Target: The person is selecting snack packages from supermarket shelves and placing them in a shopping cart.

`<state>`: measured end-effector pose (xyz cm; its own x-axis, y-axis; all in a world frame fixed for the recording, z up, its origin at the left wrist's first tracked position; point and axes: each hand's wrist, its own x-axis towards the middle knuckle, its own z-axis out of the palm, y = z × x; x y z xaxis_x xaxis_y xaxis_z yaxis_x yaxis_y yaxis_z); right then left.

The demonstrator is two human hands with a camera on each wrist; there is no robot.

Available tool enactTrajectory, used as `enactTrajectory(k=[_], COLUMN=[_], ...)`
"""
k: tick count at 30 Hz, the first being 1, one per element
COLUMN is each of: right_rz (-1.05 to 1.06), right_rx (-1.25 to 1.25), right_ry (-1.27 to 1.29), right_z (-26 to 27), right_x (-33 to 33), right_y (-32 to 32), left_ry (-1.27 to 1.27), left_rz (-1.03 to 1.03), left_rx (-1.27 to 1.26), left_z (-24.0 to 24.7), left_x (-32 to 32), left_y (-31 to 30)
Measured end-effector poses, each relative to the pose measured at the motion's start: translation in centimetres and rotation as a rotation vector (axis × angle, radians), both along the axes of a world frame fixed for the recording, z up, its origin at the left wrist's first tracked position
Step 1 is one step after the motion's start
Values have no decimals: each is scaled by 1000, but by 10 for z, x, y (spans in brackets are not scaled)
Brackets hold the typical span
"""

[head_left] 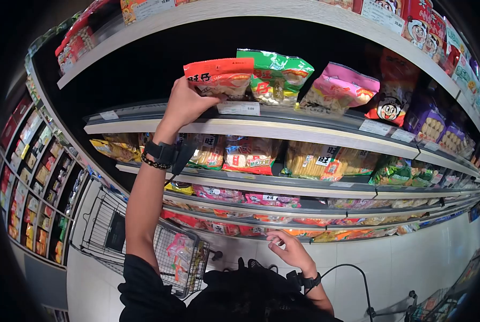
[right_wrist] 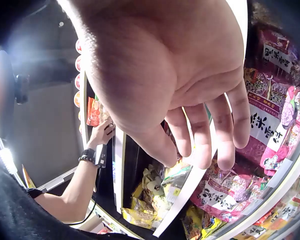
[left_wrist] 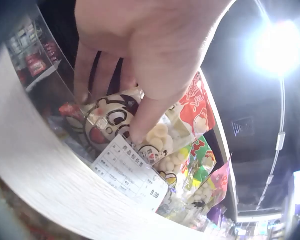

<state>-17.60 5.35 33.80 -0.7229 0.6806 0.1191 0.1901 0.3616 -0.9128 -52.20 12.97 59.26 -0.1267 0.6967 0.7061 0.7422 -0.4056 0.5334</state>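
Observation:
My left hand (head_left: 188, 105) reaches up to the upper shelf and grips a red-topped snack bag (head_left: 226, 75) at its left side. In the left wrist view, the thumb lies across the front of this bag (left_wrist: 109, 120), which shows a cartoon face and pale round pieces through clear plastic. The other fingers go behind it. A white price tag (head_left: 239, 108) sits on the shelf edge just below. Beside the bag stand a green snack bag (head_left: 277, 78) and a pink one (head_left: 343, 88). Low in front of the body, my right hand (head_left: 292, 251) hangs with loose fingers and holds nothing.
A shelf board (head_left: 283, 9) runs above the bags, and a lower shelf edge (head_left: 250, 129) runs beneath. Packed rows of snacks fill the lower shelves. A wire shopping cart (head_left: 103, 220) with pink packages (head_left: 180, 255) stands at the left. Another cart (head_left: 438, 306) shows at lower right.

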Motion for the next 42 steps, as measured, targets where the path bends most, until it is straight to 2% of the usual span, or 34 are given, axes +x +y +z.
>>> enactTrajectory(k=[3,5,8,9,10,12,13,14,15,16,19,21,22,24,26,28,29,30,32,33,34,36,37,40,42], right_rz=[47,75,108,122,121,103,138,78,109,165,166,202,203,202,169,50,-34,-36,-214,-184,-175,99,168,121,59], right_rx=[-22,3,41,32,8,-29,-94,-137,-271,-374,-389,-186,-187,-369,-451,-290,-263,-267,82,324,318,218,254,131,54], right_ry=[-45,-56,-42,-49,11,133,152,192,231,309,372,270,262,248,186,220,241,242,207,164,158,140,168,199,208], right_z=[7,7,7,5,3,10,12,23,41,51,50,52,52,52,54,44,39,36,33,40,48,58,58,46,40], right_x=[-5,-8,-13,-15,-18,-29,-34,-43,-49,-55,-81,-98,-104,-114,-123,-135,-141,-147,-157,-161,-165,-175,-180,-189,-195], right_y=[5,8,12,14,17,19,24,21,19,16,8,-1,-5,-13,-20,-26,-29,-30,-32,-35,-45,-64,-71,-84,-87], left_ry=[-33,-73,-107,-318,-459,-546,-584,-621,-691,-560,-694,-714,-722,-710,-769,-864,-756,-755,-724,-693,-701,-1055,-1134,-1300,-1325], left_rz=[28,44,76,-59,-178,-260,-252,-251,-213,-186,-254,-47,-48,-57,-60,-76,-32,-32,-14,-91,-82,-174,-107,-118,-177], left_rx=[123,304,311,327,207,50,-67,-190,-315,-288,-401,-582,-582,-423,-400,-362,-359,-363,-354,-283,-286,-277,-380,-379,-386], left_z=[3,6,6,2,-3,-27,-43,-61,-78,-108,-145,-174,-181,-191,-193,-193,-198,-201,-207,-217,-225,-238,-237,-244,-249], left_x=[5,11,18,29,35,47,53,60,66,65,76,73,71,66,60,54,48,46,48,50,50,48,38,12,4], left_y=[-12,-27,-61,-71,-85,-106,-117,-127,-135,-136,-155,-164,-168,-177,-187,-196,-202,-208,-219,-222,-224,-232,-239,-252,-262])
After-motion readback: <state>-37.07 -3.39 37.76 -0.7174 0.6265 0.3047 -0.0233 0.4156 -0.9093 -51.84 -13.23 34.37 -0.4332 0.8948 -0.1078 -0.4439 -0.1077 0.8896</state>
